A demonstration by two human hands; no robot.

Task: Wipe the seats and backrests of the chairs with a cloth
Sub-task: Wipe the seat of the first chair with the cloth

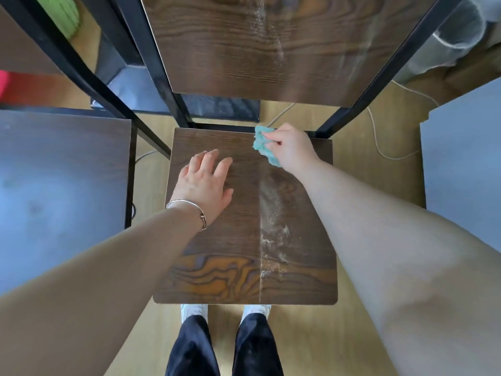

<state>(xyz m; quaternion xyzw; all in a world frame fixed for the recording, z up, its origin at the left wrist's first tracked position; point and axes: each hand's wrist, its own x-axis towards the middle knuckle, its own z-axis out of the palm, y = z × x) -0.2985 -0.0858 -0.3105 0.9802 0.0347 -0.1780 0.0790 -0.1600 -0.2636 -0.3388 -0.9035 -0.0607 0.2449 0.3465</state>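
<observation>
A dark wood-grain chair seat [238,240] lies right below me, with a pale dusty streak running down its right half. Its wooden backrest [260,44] rises behind in a black metal frame and also shows a dusty streak. My right hand [291,147] grips a crumpled teal cloth [264,146] at the seat's back right corner. My left hand [204,180] rests flat on the seat's left part, fingers spread, a silver bangle on the wrist.
Another chair seat [59,185] stands close on the left and a grey surface [466,158] on the right. A white cable [379,142] trails over the wooden floor behind the seat. My feet [225,312] stand at the seat's front edge.
</observation>
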